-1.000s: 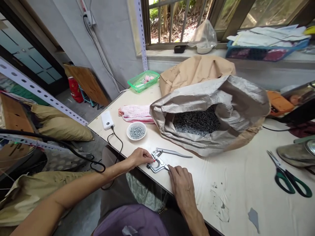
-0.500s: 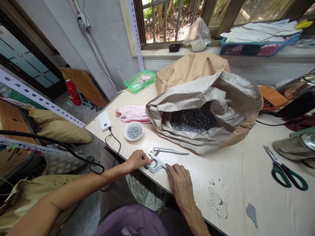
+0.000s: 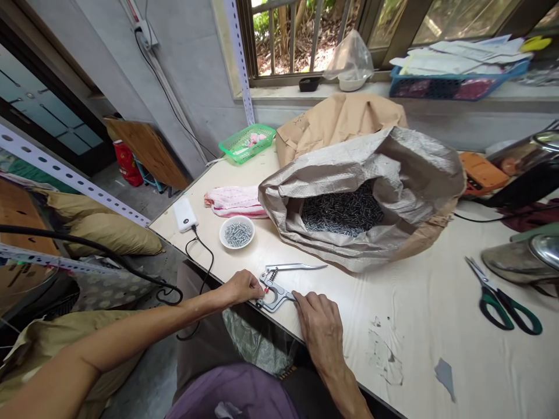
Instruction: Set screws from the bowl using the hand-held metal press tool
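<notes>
Silver spring-loaded pliers (image 3: 279, 295) with a C-shaped jaw lie at the front edge of the table. Their free upper handle (image 3: 301, 266) points right, spread away from the lower one. My right hand (image 3: 321, 326) is closed around the lower handle, most of which it covers. At the jaw, my left hand (image 3: 243, 286) has its thumb and fingertips pinched together beside a small red part (image 3: 266, 289). Whatever the pinch holds is too small to make out. Behind the pliers stands a white bowl (image 3: 226, 240) of small silver metal pieces (image 3: 238, 234).
A large sack (image 3: 323, 250) of dark metal pieces fills the table's middle. Green-handled scissors (image 3: 502, 299) lie right, near a metal vessel (image 3: 509, 262). A white power bank (image 3: 184, 214) with a black cable sits left. A pink-white cloth (image 3: 233, 201) and green basket (image 3: 247, 145) lie behind.
The pliers have shifted slightly left and turned a little, their upper handle tilting upward. My left hand has moved slightly left with them. My right hand stays on the lower handle.
</notes>
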The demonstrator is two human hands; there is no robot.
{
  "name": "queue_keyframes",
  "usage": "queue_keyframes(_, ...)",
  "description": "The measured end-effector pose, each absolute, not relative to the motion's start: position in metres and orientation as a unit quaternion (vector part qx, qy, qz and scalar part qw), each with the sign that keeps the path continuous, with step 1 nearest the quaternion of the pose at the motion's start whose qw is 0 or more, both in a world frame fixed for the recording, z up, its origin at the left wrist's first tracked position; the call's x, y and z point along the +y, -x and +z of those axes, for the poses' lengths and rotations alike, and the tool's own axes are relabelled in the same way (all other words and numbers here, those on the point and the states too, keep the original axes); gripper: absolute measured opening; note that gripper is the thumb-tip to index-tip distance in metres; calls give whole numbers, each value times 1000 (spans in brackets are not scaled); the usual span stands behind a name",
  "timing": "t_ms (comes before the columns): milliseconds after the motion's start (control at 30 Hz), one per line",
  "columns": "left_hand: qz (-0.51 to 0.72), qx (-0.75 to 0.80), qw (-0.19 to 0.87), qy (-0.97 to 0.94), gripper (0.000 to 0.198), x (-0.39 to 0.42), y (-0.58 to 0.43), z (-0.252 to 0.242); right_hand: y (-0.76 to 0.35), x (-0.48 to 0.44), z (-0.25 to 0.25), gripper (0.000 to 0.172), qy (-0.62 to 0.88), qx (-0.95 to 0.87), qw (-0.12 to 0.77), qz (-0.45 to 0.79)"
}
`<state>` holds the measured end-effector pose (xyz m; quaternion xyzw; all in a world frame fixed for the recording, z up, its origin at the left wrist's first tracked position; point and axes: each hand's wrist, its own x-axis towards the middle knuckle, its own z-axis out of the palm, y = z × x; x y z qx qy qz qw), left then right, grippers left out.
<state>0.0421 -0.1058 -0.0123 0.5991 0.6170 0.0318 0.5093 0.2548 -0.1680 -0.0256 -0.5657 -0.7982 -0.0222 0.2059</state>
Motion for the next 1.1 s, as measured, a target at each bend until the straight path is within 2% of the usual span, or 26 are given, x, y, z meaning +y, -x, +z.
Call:
queue_keyframes(200, 2, 607, 485, -629, 22, -105, -39, -12, -254, -171, -26, 25, 569, -798, 197, -26)
queue_keyframes(500, -19, 587, 504, -633, 20, -101, -42, -6, -253, -172, -26, 26, 577, -793, 192, -31)
queue_keyframes(767, -24, 612, 491, -619, 21, -103, -45, -4, -267, -163, -22, 27, 540, -826, 160, 18)
queue_keyframes(800, -26, 612, 491, -619, 21, -103, -45, -5, -271, -159, -21, 34, 531, -832, 159, 17)
queue_keyframes(933, -28, 606, 491, -625, 22, -101, -45, -6, -287, -137, -27, 83, 519, -844, 138, -8)
queue_keyframes(1000, -28, 604, 493, -625, 21, -101, -45, -5, -293, -126, -33, 91, 513, -852, 109, 4)
queue_keyframes(1100, -29, 603, 496, -624, 20, -100, -46, -1, -299, -116, -37, 92, 509, -857, 76, 24)
